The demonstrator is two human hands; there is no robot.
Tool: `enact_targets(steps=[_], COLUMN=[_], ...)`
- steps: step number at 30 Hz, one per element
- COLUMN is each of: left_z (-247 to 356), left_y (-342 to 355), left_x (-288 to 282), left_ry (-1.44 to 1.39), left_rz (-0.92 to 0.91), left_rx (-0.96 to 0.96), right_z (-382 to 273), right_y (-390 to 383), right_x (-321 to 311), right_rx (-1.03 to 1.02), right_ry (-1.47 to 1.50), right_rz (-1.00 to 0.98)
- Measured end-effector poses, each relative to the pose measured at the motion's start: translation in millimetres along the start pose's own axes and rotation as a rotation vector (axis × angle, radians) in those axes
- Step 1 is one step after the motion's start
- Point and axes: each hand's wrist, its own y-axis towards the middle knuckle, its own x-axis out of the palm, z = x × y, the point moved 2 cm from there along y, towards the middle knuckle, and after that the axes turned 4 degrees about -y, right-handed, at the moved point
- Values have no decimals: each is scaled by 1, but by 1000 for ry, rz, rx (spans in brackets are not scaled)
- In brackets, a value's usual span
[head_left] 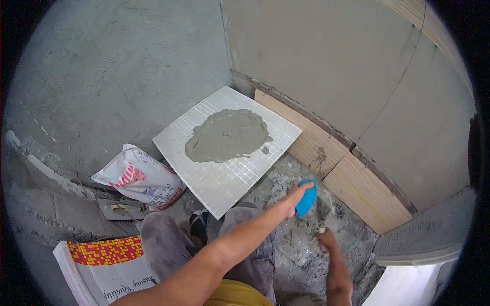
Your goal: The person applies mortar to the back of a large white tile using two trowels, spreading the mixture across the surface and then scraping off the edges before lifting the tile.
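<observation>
My left hand (293,203) is pinching a blue sponge (307,198), with my fingers and thumb pressed around it. The sponge is up over the messy floor (291,242), just beside the wood-look tiles (363,196) that stand in a row along the bottom of the wall (326,56). My right hand (325,240) is lower down, near the sponge but apart from it. Its fingers look curled in, and a small pale bit shows at the tips — I cannot tell if I am holding something there.

In front of me is a big square tile (217,191), tilted a bit and turned so one corner points at me. Its top has a pattern of little squares. A wide gray blob of mortar (229,135) sits in the middle (it looks like thick mud), and one small drop lies by its edge.

To the left of the tile is a white bag (148,178) with red print. Just beside the bag lies a flat trowel (122,209) with a yellow handle. Closer to me, on the left, is a white box (107,273) with a red and yellow pattern. My knees (166,232) are bent near the tile's closest corner — and one sandal (198,224) peeks out between them.
</observation>
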Motion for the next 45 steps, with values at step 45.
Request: enact_targets(steps=[45], left_z=[37], left_y=[1], left_x=[-65], left_ry=[-180], left_rz=[140], left_rx=[16], right_z=[77], right_y=[-146], right_x=[178], right_rx=[298], right_ry=[1003], right_rz=[76])
